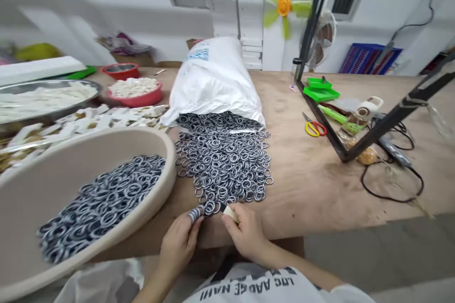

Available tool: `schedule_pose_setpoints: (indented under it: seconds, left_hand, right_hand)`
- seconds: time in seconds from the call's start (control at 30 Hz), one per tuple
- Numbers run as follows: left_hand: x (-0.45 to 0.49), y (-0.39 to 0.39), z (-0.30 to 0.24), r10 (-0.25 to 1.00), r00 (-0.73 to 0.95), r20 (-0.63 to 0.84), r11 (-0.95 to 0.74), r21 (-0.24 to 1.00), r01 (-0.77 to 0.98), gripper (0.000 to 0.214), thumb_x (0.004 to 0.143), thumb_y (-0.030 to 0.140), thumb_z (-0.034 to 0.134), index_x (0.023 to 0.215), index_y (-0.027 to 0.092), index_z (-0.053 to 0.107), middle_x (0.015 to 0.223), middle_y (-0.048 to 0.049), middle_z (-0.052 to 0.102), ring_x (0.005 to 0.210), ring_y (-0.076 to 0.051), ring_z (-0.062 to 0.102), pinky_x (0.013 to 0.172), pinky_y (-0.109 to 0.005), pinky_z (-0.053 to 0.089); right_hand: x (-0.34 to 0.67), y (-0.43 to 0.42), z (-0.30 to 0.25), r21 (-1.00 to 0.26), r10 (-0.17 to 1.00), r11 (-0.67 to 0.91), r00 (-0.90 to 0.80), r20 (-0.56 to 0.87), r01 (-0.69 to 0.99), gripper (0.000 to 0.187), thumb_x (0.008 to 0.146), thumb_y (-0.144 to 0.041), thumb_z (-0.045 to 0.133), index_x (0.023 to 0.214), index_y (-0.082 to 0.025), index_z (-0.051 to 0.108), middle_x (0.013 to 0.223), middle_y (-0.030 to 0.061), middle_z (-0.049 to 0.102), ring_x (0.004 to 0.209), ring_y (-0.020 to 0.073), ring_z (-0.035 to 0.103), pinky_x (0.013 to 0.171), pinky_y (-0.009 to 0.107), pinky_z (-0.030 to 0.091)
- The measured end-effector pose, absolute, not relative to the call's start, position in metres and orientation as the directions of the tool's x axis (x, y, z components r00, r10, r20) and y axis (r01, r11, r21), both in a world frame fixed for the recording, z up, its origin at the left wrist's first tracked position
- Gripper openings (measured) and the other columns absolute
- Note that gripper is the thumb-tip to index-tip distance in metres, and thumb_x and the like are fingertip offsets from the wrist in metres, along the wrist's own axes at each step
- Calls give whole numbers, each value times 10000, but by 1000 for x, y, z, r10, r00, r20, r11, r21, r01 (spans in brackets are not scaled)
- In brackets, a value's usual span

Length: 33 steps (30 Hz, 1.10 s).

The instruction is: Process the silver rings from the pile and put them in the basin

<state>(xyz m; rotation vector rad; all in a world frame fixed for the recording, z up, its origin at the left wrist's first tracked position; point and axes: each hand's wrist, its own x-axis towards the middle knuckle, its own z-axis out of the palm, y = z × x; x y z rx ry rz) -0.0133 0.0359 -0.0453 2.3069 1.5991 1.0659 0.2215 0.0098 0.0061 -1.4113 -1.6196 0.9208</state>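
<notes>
A heap of small grey metal rings (223,158) spills from a white sack (213,80) onto the wooden table (313,180). My left hand (179,244) is closed round a short stack of these rings (195,213) at the table's front edge. My right hand (247,232) is closed beside it, pinching a small pale piece (231,212) with a ring at its fingertips, right at the near edge of the heap. A large beige basin (46,184) at the left holds many more rings (103,201).
White pieces lie at the back left in a metal tray (42,99), a red bowl (135,92) and loose on the table. At the right stand a black metal frame (334,137), scissors (314,128), green trays (320,90), a tape roll (369,104) and black cables (391,184). A fan (322,38) stands behind.
</notes>
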Motion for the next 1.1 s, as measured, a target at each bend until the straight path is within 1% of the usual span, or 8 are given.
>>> schedule_pose_setpoints:
  seconds: [0.1, 0.2, 0.3, 0.6, 0.77, 0.87, 1.03, 1.1]
  left_hand:
    - [-4, 35, -33, 883, 182, 433, -399, 487, 777, 173, 953, 338, 559, 1089, 327, 664, 1094, -11, 718, 1029, -257, 688, 943, -453, 581]
    - [3, 34, -24, 891, 163, 423, -371, 474, 798, 221, 976, 380, 525, 1023, 252, 699, 1094, -67, 722, 1040, -247, 675, 956, -419, 559]
    - [6, 33, -19, 894, 152, 422, -356, 460, 813, 256, 991, 376, 502, 977, 217, 702, 1092, -88, 716, 1037, -229, 662, 951, -387, 544]
    - [4, 29, -17, 890, 211, 404, -404, 484, 776, 274, 1023, 343, 450, 954, 186, 663, 1075, -102, 683, 1025, -214, 611, 943, -386, 507]
    - [3, 29, -9, 882, 266, 388, -449, 523, 725, 260, 1016, 329, 466, 943, 191, 674, 1021, -98, 686, 1006, -220, 600, 919, -386, 499]
    - [0, 28, -6, 872, 302, 386, -479, 546, 687, 254, 1014, 335, 472, 955, 197, 677, 1047, -103, 688, 1018, -226, 601, 921, -390, 498]
    - [-8, 23, -6, 851, 309, 425, -520, 592, 616, 231, 1007, 320, 490, 941, 189, 668, 1083, -110, 700, 1027, -226, 624, 918, -387, 515]
    - [-12, 21, 1, 819, 318, 478, -566, 577, 589, 194, 994, 296, 516, 952, 181, 667, 1087, -118, 709, 1017, -225, 634, 907, -383, 526]
  right_hand:
    - [222, 10, 2, -889, 989, 141, -99, 109, 435, 249, 990, -442, 507, 1000, -242, 655, 864, 24, 696, 770, 203, 619, 658, 283, 353]
    - [222, 9, -2, -884, 984, 167, -126, 124, 437, 286, 996, -460, 485, 1021, -236, 660, 876, 35, 701, 778, 213, 626, 675, 289, 376]
    - [221, 8, -6, -874, 981, 184, -140, 134, 450, 322, 1004, -470, 464, 1077, -225, 660, 904, 49, 710, 789, 220, 635, 695, 295, 394]
    - [216, 7, -10, -857, 976, 216, -86, 199, 467, 330, 995, -465, 463, 1021, -191, 645, 887, 55, 693, 769, 205, 589, 692, 294, 412]
    - [214, 7, -12, -853, 972, 220, -38, 230, 473, 318, 970, -459, 518, 1036, -182, 658, 875, 50, 685, 768, 209, 576, 702, 295, 420]
    - [214, 7, -14, -839, 972, 217, -26, 235, 499, 297, 955, -460, 548, 997, -186, 657, 827, 34, 667, 746, 207, 563, 705, 301, 427]
    - [211, 7, -15, -826, 978, 193, -37, 205, 530, 296, 958, -465, 554, 1011, -194, 659, 836, 38, 671, 770, 222, 584, 723, 322, 442]
    - [210, 8, -14, -835, 983, 175, -43, 179, 522, 294, 960, -462, 552, 1027, -197, 662, 857, 45, 687, 778, 228, 599, 726, 329, 449]
